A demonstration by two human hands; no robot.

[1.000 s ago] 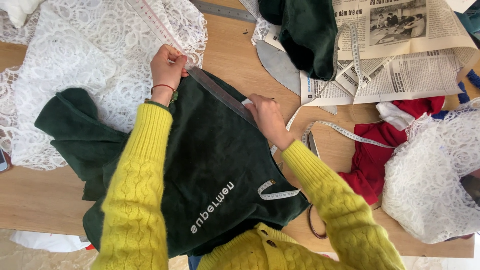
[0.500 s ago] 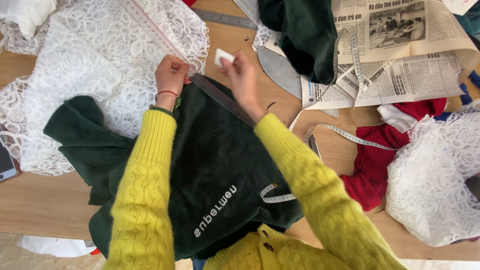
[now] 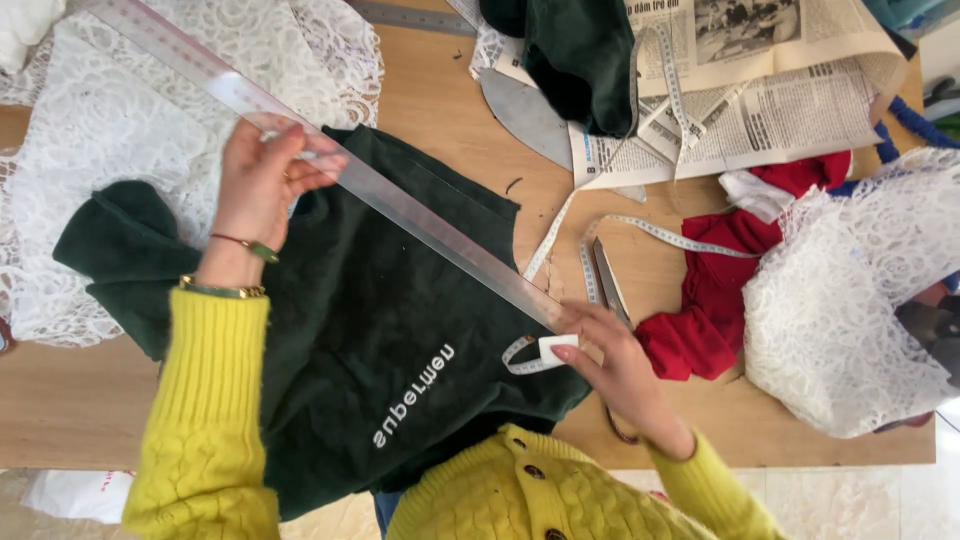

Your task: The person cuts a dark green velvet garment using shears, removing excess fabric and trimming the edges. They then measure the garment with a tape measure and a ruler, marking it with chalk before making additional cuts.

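A dark green garment (image 3: 370,310) with pale lettering lies spread on the wooden table (image 3: 440,110). A long clear ruler (image 3: 400,205) runs diagonally across it, from the upper left down to the lower right. My left hand (image 3: 262,185) presses the ruler onto the cloth near its upper part. My right hand (image 3: 612,365) sits at the ruler's lower end, pinching a small white piece of chalk (image 3: 556,349) against the fabric edge.
White lace (image 3: 90,130) lies under the garment at left, more lace (image 3: 850,300) at right over red cloth (image 3: 715,290). A tape measure (image 3: 640,230), scissors (image 3: 608,285), newspaper (image 3: 760,90) and another green piece (image 3: 585,60) lie behind.
The right hand went up along the ruler with the chalk, then came back down to its lower end. The view has shifted and the left hand still holds the ruler.
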